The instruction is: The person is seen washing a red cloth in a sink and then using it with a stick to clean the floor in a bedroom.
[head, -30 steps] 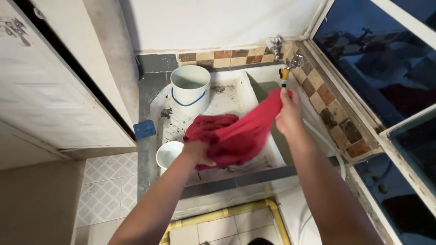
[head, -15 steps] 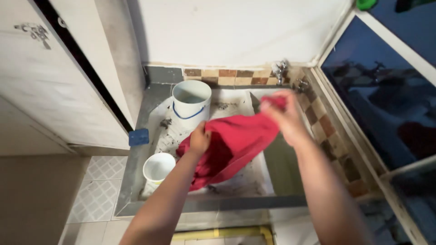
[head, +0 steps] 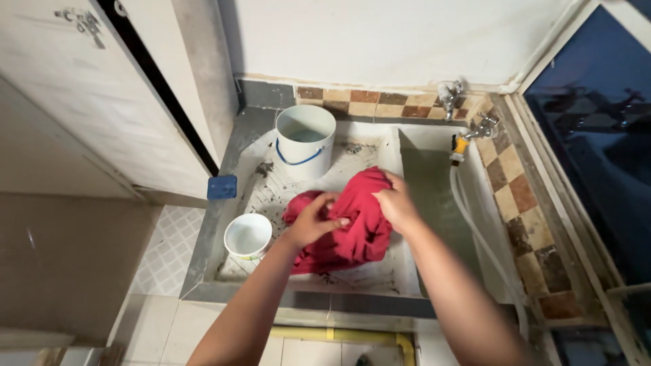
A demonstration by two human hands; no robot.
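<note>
Both hands are buried in a red cloth [head: 352, 227] that's bunched up on the ribbed washboard slab [head: 285, 186] of a concrete laundry sink. The left hand [head: 313, 220] has its fingers curled shut around a fold on the cloth's left side, with the thumb lying across the top. The right hand [head: 395, 207] is clamped down on the upper right edge, knuckles up, fabric pinched under the fingers. So the cloth sits between and under both grips, most of it hanging toward the near edge of the slab (it looks wet and heavy, though I can't tell for sure).

Around the cloth: a white bucket [head: 304, 140] with a blue handle stands behind it at the far end of the slab, a small white bowl [head: 248, 236] sits just to its left, and a blue block [head: 222, 187] rests on the sink rim further left. To the cloth's right is the deeper basin [head: 434, 196], with a tap [head: 483, 127] and a white hose [head: 475, 224] running down along it.
</note>
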